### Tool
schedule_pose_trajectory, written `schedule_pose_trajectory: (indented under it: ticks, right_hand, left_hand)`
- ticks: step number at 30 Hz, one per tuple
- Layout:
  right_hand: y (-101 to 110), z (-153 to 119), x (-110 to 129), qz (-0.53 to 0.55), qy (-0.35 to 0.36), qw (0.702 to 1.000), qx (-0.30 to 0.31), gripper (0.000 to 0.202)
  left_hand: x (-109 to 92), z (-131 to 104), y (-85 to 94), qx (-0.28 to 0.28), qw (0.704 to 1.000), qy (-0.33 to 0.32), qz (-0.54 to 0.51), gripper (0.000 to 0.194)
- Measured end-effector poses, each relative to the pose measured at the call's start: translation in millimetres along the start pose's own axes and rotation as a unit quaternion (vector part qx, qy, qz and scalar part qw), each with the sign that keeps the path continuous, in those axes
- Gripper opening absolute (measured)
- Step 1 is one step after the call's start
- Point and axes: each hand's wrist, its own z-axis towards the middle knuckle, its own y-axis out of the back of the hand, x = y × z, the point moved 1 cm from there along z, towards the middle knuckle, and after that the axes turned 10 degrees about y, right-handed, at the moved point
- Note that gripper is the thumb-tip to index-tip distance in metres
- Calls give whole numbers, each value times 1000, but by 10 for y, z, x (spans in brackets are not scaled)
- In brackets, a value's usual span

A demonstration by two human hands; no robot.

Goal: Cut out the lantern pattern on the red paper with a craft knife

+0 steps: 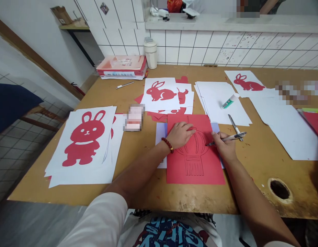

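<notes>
A red sheet of paper (179,171) lies in front of me, with a lantern drawn on it in dark outline and a tassel fringe at its lower end. My left hand (181,134) rests flat on its upper left part, fingers stretched out. A pen (229,138) is pinched in my right hand (226,145), its tip on the sheet at the lantern's right side. Under the red sheet, a pale lilac sheet (161,132) shows at both sides. A craft knife (235,126) lies just beyond my right hand.
White sheets with red rabbit cutouts (87,137) lie left, and another rabbit sheet (160,94) lies ahead. A glue stick (229,101) rests on white paper (213,89). Behind stand a cup (150,53) and stacked packs (121,67). The table has a round hole (280,189) at right.
</notes>
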Motion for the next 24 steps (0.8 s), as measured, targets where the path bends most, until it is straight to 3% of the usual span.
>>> schedule_pose_trajectory:
  ticks: [24]
  right_hand:
    - [1,-15,81,2,2,999,44,53]
  left_hand:
    - [-6,3,9,7,1000,4,1,33]
